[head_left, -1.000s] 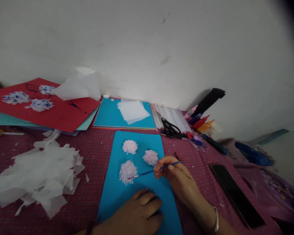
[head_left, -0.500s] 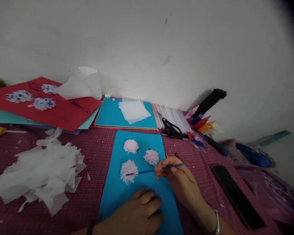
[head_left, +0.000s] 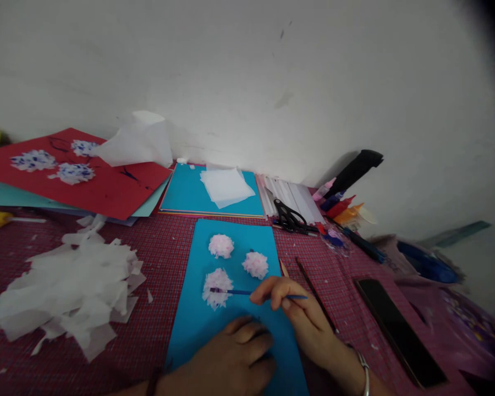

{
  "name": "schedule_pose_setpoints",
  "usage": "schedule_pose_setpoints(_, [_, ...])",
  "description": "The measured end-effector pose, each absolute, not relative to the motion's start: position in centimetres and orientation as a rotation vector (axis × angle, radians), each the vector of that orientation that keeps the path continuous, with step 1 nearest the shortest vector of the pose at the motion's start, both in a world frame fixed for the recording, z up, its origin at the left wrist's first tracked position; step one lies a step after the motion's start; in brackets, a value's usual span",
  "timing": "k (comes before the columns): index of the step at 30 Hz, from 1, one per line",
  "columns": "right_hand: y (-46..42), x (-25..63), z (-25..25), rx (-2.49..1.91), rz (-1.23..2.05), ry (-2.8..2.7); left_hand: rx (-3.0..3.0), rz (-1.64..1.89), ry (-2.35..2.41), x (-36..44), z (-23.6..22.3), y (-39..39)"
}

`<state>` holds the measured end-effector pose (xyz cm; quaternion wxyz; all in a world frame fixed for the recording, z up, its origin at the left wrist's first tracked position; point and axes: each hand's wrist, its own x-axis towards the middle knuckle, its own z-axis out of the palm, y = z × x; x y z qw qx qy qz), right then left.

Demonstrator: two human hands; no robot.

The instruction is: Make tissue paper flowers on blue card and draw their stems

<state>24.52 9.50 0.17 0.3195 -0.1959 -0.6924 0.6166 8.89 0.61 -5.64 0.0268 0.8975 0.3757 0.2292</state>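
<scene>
My right hand (head_left: 295, 308) pinches a thin blue paintbrush (head_left: 239, 292). Its tip lies on the lower-left tissue-paper flower (head_left: 218, 301), a pale pink puff on a blue sheet of paper (head_left: 204, 335). Two similar puffs, an upper flower (head_left: 221, 246) and a right-hand flower (head_left: 256, 265), sit farther up the sheet. My left hand (head_left: 235, 360) rests palm down on the sheet's lower part, holding nothing visible, its fingers slightly bent and apart. The fingertips are partly hidden.
Left lies a heap of white tissue pieces (head_left: 74, 291), behind it a red sheet (head_left: 103, 192) with blue-dabbed flowers. Beyond are stacked blue paper (head_left: 181, 192), white tissue squares (head_left: 226, 187) and scissors (head_left: 291, 217). A phone (head_left: 400, 330) and dark stick (head_left: 313, 289) lie right.
My right hand has shifted slightly left and down, and the brush tip has moved a little up and left on the same flower. My left hand has stayed in place.
</scene>
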Motion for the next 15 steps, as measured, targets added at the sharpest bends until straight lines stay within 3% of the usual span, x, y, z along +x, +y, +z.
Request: schedule_pose_setpoints(15, [11.8,24.3,-0.9,-0.852,1.843,-0.909,2.77,0.61,1.123,8.7,-5.0,0.5])
